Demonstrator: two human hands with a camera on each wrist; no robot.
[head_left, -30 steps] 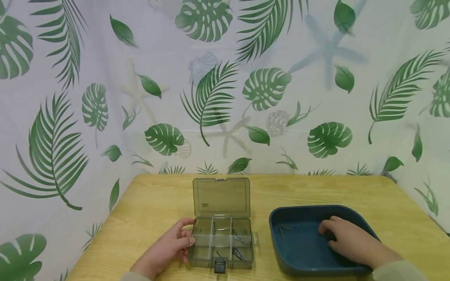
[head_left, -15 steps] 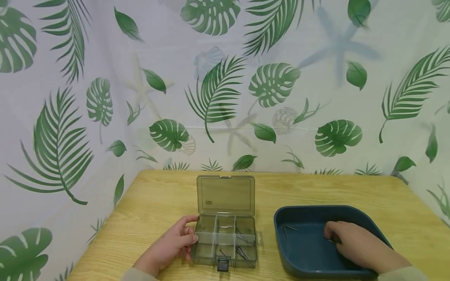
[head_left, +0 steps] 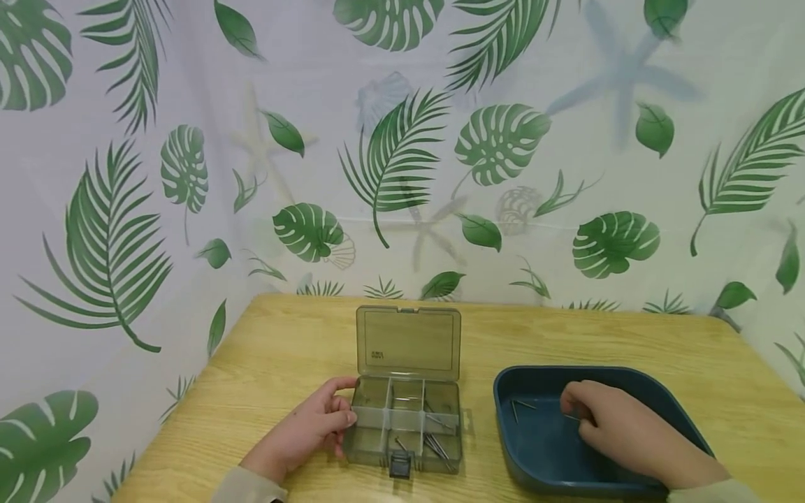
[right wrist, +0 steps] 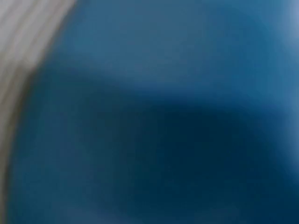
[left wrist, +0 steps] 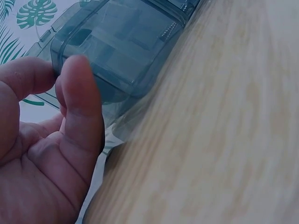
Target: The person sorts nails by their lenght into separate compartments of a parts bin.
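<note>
A clear grey plastic compartment box (head_left: 405,419) stands on the table with its lid (head_left: 409,344) raised. Several screws (head_left: 437,449) lie in its right-hand compartments, and one sits in the front middle compartment. My left hand (head_left: 311,423) holds the box by its left side, thumb and index finger at the edge; the left wrist view shows these fingertips against the plastic. Inside a dark blue tray (head_left: 534,484), my right hand (head_left: 619,426) has its fingers curled, pinching a thin screw (head_left: 571,417) that is mostly hidden. The right wrist view is a blue blur.
Two loose screws (head_left: 520,407) lie in the left part of the tray. The wooden table (head_left: 302,335) ends at a leaf-printed cloth (head_left: 409,175) behind it. Bare wood shows between box and tray.
My right hand has lifted slightly from the tray floor, and a thin screw now shows at its fingertips. The left hand stays at the box. The head view has tilted and shifted slightly.
</note>
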